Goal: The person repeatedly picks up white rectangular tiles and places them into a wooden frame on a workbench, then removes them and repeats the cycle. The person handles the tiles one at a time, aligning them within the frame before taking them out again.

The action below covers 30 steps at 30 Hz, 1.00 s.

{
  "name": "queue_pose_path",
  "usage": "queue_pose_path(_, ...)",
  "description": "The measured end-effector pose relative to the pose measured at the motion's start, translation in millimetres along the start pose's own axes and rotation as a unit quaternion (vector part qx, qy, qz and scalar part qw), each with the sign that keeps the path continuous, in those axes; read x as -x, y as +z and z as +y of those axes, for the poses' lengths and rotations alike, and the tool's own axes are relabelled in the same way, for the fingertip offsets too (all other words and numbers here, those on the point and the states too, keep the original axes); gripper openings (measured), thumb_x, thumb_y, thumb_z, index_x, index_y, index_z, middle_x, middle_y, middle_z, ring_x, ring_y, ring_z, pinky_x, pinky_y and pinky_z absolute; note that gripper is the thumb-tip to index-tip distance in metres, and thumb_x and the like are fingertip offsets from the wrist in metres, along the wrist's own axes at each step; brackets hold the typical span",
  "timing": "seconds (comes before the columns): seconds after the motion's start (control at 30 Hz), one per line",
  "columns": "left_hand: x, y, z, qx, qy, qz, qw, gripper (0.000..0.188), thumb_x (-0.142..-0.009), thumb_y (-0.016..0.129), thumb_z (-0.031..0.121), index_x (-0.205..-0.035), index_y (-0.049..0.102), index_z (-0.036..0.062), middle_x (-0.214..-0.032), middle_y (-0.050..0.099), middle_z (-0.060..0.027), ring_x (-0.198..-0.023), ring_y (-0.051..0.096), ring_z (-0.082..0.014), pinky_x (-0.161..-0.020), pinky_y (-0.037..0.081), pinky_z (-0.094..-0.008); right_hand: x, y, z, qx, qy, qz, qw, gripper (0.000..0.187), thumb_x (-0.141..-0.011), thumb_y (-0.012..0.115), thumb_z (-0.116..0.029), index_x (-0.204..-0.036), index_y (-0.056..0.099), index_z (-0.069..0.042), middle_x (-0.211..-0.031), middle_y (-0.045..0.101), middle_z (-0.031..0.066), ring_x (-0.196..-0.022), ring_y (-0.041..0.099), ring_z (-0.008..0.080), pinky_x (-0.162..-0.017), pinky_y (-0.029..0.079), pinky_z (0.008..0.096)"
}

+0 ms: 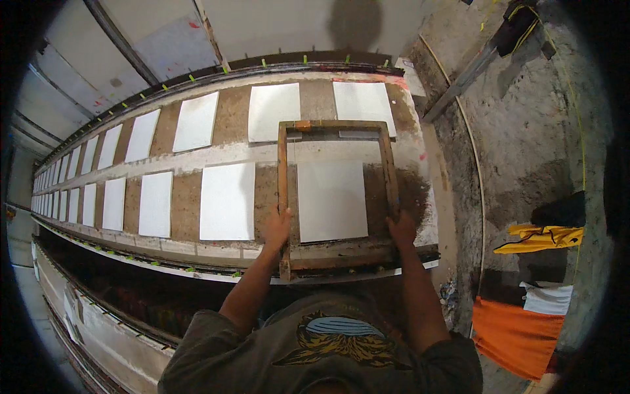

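Observation:
I hold a rectangular wooden screen-printing frame (341, 124) by its two sides above the near right end of a long table (197, 156). My left hand (278, 226) is closed round the left bar, and my right hand (401, 228) grips the right bar. Through the frame a white rectangular sheet (332, 202) shows, slightly greyer than its neighbours. Whether the frame touches the table I cannot tell. Just left of it lies another white sheet (227, 201). The frame's far bar overlaps the lower edge of a sheet (362, 104) in the far row.
Two rows of white sheets run off leftward along the brown-stained table. Rails with small green markers (305, 60) line its long edges. A second long table (92, 322) stands at lower left. Orange (515, 335), yellow (545, 238) and white cloths (548, 299) hang at right.

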<state>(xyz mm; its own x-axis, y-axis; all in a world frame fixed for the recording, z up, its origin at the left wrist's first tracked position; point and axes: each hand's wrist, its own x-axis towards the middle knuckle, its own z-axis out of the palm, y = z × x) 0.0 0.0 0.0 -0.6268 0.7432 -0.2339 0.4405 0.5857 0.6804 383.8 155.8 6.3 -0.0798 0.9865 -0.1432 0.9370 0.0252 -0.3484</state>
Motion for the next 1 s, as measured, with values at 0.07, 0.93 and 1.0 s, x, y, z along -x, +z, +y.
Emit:
queue_pose_path(0.07, -7, 15, 6, 0.019, 0.008, 0.031, 0.999, 0.061, -0.1, 0.054, 0.051, -0.14, 0.05, 0.0037, -0.116, 0.068, -0.0271, -0.108, 0.065, -0.0468, -0.093, 0.047, -0.056, -15, -1, 9, 0.015, -0.02, 0.044, 0.999, 0.058, -0.082, 0.078, -0.041, -0.121, 0.062, -0.002, -0.116, 0.065, 0.0237, -0.112, 0.062, 0.0416, -0.094, 0.049, 0.0519)
queue_pose_path(0.93, 160, 37, 139, 0.215, -0.018, 0.355, 0.91, 0.05, -0.105, 0.057, 0.035, -0.136, 0.052, -0.0044, -0.105, 0.063, -0.0146, -0.094, 0.058, -0.0223, -0.085, 0.048, -0.0362, -100, -121, 27, -0.102, -0.272, 0.032, 0.956, 0.045, -0.083, 0.076, -0.034, -0.114, 0.067, -0.003, -0.107, 0.069, 0.0194, -0.098, 0.067, 0.0405, -0.086, 0.052, 0.0484)
queue_pose_path(1.0, 186, 45, 143, 0.254, -0.04, 0.348, 0.902, 0.049, -0.106, 0.056, 0.034, -0.136, 0.052, -0.0043, -0.104, 0.063, -0.013, -0.094, 0.057, -0.0203, -0.084, 0.048, -0.0346, -106, -124, 28, -0.103, -0.298, 0.012, 0.949, 0.044, -0.083, 0.076, -0.034, -0.113, 0.067, -0.003, -0.106, 0.069, 0.02, -0.097, 0.067, 0.041, -0.085, 0.052, 0.0484)
